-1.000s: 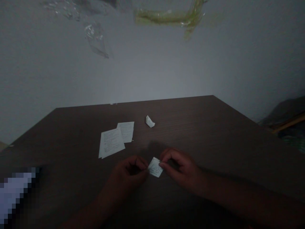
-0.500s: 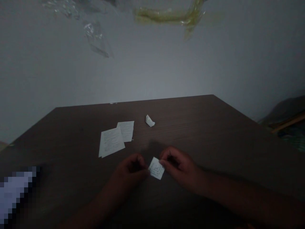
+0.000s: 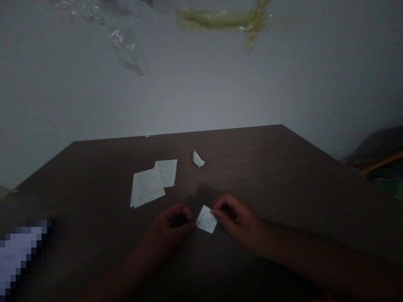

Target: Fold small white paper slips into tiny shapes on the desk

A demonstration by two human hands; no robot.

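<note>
A small square of folded paper, printed with dark lines of text, is held up between both hands above the table. My left hand pinches its left corner between thumb and fingertips. On the opposite side, my right hand grips the upper right edge with thumb and forefinger. Farther back on the table lies a small folded paper shape, boat-like with raised ends. Beyond my left hand are several overlapping printed paper sheets.
The dark wooden table meets a pale wall bearing yellow tape and clear tape. A blurred-out pale object is at the near left. Dark items with a wooden edge stand past the right side.
The folded paper square has risen very slightly and tilted a little in my fingers. Both hands keep nearly the same places and grips. The papers on the table have not moved.
</note>
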